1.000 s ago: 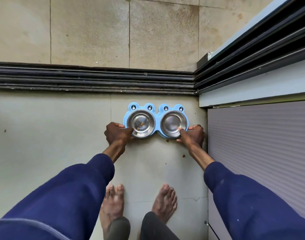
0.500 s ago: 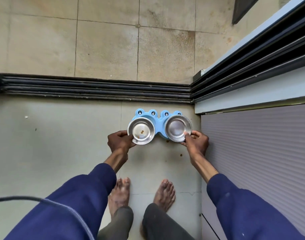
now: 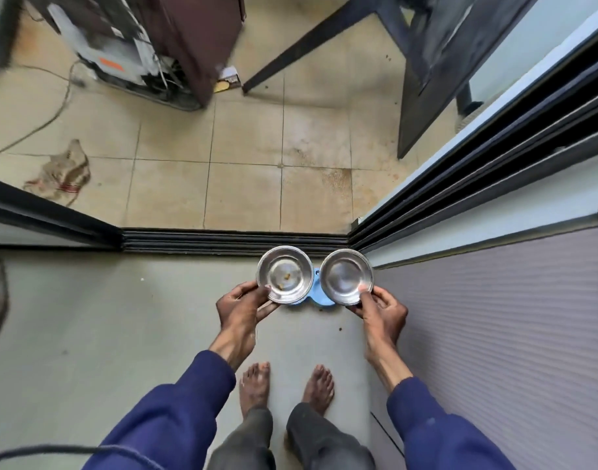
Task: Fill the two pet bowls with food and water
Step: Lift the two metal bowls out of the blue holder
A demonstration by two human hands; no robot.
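Observation:
My left hand (image 3: pixel 241 307) grips the near rim of the left steel bowl (image 3: pixel 285 274), which holds a few brown kibble crumbs. My right hand (image 3: pixel 380 308) pinches the near rim of the right steel bowl (image 3: pixel 346 276), which looks empty and shiny. Both bowls are lifted clear of the blue plastic holder (image 3: pixel 316 298); it lies on the grey floor below them and is mostly hidden behind the bowls. Blue sleeves cover both forearms.
A black sliding-door track (image 3: pixel 229 240) crosses the floor just beyond the bowls, with a tiled room past it. There stand a dark cabinet (image 3: pixel 195 39), table legs (image 3: pixel 423 79), a cable (image 3: pixel 53 113) and a rag (image 3: pixel 61 173). A ribbed grey wall (image 3: pixel 511 317) runs along my right. My bare feet (image 3: pixel 285 388) stand below.
Both bowls have come up out of the blue holder and nearer the camera. My view has risen and tilted forward, so the room beyond the door track now shows.

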